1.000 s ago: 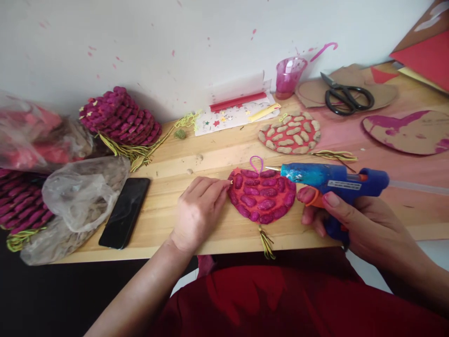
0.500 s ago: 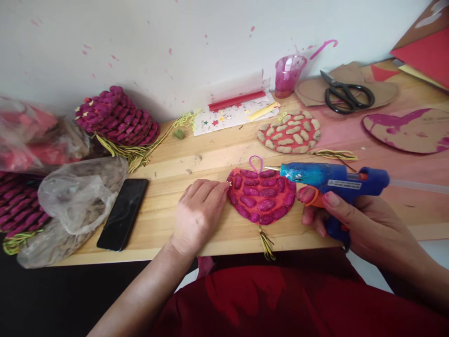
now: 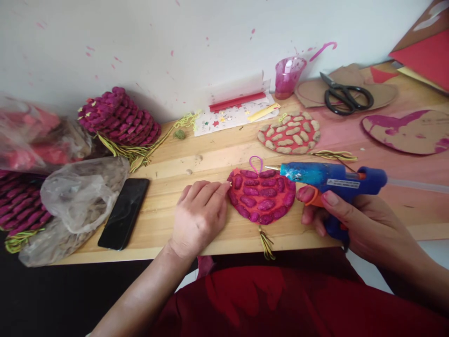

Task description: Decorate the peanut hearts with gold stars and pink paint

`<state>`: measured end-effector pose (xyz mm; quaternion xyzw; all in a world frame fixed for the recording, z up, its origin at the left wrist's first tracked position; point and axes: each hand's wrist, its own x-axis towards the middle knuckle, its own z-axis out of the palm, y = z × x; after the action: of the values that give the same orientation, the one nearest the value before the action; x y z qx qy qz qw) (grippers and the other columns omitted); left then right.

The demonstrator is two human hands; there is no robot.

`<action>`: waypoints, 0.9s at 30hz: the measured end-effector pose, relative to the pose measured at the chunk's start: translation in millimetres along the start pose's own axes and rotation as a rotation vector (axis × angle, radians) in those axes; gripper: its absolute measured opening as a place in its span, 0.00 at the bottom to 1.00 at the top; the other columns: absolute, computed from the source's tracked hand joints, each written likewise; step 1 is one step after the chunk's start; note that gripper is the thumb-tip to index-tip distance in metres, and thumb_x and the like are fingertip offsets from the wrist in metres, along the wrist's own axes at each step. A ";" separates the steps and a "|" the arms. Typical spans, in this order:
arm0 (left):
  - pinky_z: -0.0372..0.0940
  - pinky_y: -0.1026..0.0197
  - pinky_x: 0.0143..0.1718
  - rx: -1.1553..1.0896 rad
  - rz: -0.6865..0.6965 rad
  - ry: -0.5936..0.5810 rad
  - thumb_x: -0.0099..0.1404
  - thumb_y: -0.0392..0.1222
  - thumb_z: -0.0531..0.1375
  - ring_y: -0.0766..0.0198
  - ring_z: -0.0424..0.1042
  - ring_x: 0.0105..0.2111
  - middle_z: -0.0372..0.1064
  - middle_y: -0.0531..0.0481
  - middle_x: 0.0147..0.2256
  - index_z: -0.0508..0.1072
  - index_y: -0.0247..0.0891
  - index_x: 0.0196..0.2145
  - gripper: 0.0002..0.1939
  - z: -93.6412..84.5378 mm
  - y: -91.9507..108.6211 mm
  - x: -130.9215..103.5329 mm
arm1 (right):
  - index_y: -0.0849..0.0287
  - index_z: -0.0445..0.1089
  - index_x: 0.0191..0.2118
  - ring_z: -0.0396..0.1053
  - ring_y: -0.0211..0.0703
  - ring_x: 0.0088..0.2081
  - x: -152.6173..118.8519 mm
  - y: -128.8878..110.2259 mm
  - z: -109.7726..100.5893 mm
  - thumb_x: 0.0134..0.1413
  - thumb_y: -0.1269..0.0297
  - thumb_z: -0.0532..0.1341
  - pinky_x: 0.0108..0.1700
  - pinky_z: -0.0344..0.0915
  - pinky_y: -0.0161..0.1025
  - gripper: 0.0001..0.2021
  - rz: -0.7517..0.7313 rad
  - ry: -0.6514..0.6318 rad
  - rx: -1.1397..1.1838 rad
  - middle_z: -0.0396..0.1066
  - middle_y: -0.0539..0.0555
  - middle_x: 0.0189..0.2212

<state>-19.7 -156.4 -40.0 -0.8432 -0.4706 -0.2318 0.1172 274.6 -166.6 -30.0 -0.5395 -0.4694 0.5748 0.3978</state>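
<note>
My right hand (image 3: 345, 217) is wrapped round a blue glue gun (image 3: 317, 179) with an orange trigger. Its metal nozzle points left, over the upper edge of a red ornament covered in magenta-dyed peanuts (image 3: 264, 192). A purple loop tops that ornament, and a yellow-green tassel (image 3: 267, 244) hangs over the table edge. At the ornament's left edge, the fingertips of my left hand (image 3: 201, 215) pinch a tiny pale yellow star (image 3: 230, 184). Just above it, a red star (image 3: 236, 172) sits on the ornament's upper left rim.
A plain peanut ornament (image 3: 291, 132) lies behind. Farther right are black scissors (image 3: 347, 97) on cardboard and a purple-stained cup (image 3: 290, 77). Paper with star stickers (image 3: 228, 119) lies by the wall. Leftward are a phone (image 3: 123, 213), a bag of peanuts (image 3: 77, 201) and magenta peanut stacks (image 3: 121, 119).
Both hands stay almost where they were, the left still at the ornament's edge and the right still holding the glue gun. The view has shifted very slightly.
</note>
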 end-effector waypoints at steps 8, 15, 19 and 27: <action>0.68 0.50 0.43 -0.044 -0.028 0.014 0.66 0.28 0.62 0.54 0.77 0.42 0.80 0.45 0.40 0.80 0.41 0.48 0.16 -1.6 -2.6 1.0 | 0.57 0.77 0.30 0.69 0.37 0.21 3.7 3.0 -4.5 0.60 0.41 0.65 0.23 0.62 0.34 0.22 -0.055 -0.050 -0.039 0.77 0.54 0.25; 0.67 0.50 0.43 -0.075 -0.056 0.037 0.64 0.27 0.62 0.54 0.76 0.42 0.80 0.46 0.41 0.79 0.42 0.45 0.15 -2.5 -3.1 0.3 | 0.56 0.78 0.31 0.68 0.36 0.22 0.9 -0.8 -0.1 0.58 0.41 0.67 0.26 0.63 0.34 0.21 -0.001 0.005 0.008 0.77 0.52 0.25; 0.66 0.50 0.44 -0.112 -0.100 0.025 0.65 0.30 0.63 0.54 0.76 0.42 0.78 0.45 0.41 0.79 0.41 0.45 0.13 -3.0 -1.7 2.5 | 0.57 0.77 0.29 0.69 0.38 0.22 2.1 1.2 -2.0 0.57 0.39 0.67 0.24 0.63 0.34 0.23 0.003 -0.028 -0.006 0.76 0.54 0.24; 0.65 0.49 0.44 -0.163 -0.126 -0.001 0.67 0.32 0.63 0.55 0.75 0.42 0.78 0.46 0.40 0.79 0.42 0.43 0.09 -4.8 -1.7 3.0 | 0.58 0.77 0.26 0.67 0.38 0.22 -1.2 -5.4 2.9 0.53 0.36 0.67 0.26 0.61 0.36 0.26 0.047 0.036 -0.035 0.76 0.54 0.24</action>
<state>-21.1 -155.3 -34.5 -0.8187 -0.5025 -0.2758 0.0333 271.5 -166.7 -24.5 -0.5676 -0.4592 0.5658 0.3832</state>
